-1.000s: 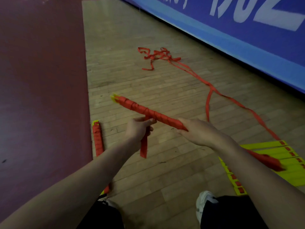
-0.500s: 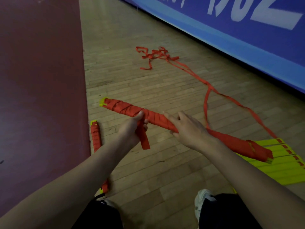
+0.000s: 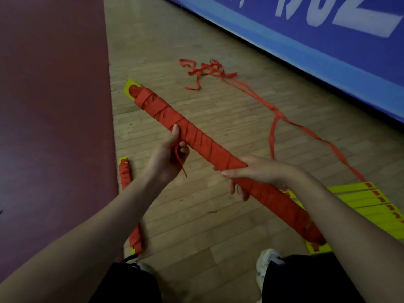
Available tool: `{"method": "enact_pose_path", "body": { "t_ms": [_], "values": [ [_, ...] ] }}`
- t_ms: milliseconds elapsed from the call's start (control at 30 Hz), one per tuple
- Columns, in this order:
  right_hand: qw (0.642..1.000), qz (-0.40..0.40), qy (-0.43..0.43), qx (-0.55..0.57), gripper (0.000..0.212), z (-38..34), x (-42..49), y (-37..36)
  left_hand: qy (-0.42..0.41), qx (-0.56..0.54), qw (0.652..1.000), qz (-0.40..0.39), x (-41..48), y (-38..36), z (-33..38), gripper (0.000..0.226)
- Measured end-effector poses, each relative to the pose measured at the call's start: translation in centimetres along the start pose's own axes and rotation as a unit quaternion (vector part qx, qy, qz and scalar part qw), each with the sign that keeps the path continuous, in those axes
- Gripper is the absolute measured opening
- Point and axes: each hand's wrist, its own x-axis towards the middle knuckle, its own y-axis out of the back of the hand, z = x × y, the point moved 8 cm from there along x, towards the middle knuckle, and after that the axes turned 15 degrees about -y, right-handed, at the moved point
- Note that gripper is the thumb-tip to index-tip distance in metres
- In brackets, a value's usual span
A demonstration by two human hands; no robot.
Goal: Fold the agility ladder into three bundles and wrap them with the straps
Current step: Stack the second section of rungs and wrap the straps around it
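Bundles of yellow ladder rungs wound in red strap: two. Held bundle [image 3: 205,143] above wooden floor [image 3: 196,217], second bundle [image 3: 125,173] lying left. Left hand [image 3: 168,158] gripping, pinching strap tail [image 3: 181,164]; right hand [image 3: 255,173] now curled round, no longer flat-fingered.

Floor [image 3: 196,215]: pale wood boards, with a dark red surface [image 3: 54,127] along my left.
Bundle [image 3: 125,176]: wrapped, lying by the red edge.
Straps [image 3: 205,69]: loose red tangle ahead, trailing back toward my right.
Rungs [image 3: 360,200]: yellow, flat, at right.
Shoe [image 3: 267,261]: mine, white.
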Motion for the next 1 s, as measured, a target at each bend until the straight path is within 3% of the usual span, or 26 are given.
{"method": "enact_pose_path", "body": {
  "t_ms": [100,233,400,533,600,733,833,1000],
  "values": [
    [1.000,-0.004,-0.001,0.028,0.034,-0.1,0.2,-0.3,0.001,0.039,0.999,0.011,-0.2,0.5,0.0,0.014],
    [0.999,0.012,-0.014,0.037,0.045,-0.1,0.6,-0.5,-0.011,0.177,0.984,0.020,-0.3,1.8,-0.1,0.017],
    [0.997,0.050,-0.012,0.055,0.048,0.0,0.4,0.5,-0.059,0.325,0.943,-0.045,-0.3,0.9,0.4,0.016],
    [0.994,0.107,-0.015,0.007,0.041,0.1,0.7,1.5,-0.077,0.387,0.918,-0.027,-0.2,1.3,0.7,0.013],
    [0.982,0.166,0.000,-0.087,0.037,-0.1,1.1,1.9,-0.069,0.383,0.921,-0.012,-0.3,1.7,0.3,0.011],
    [0.905,0.277,0.025,-0.322,0.055,0.1,1.9,2.2,-0.025,0.301,0.953,0.026,-0.5,2.3,-1.5,0.022],
    [0.898,0.277,0.007,-0.343,0.073,0.3,1.9,1.8,-0.006,0.272,0.962,0.026,-0.4,2.6,-1.9,0.030],
    [0.915,0.249,-0.003,-0.318,0.068,0.1,1.5,1.4,-0.003,0.239,0.971,0.008,-0.5,2.1,-1.6,0.030]
  ]
}}
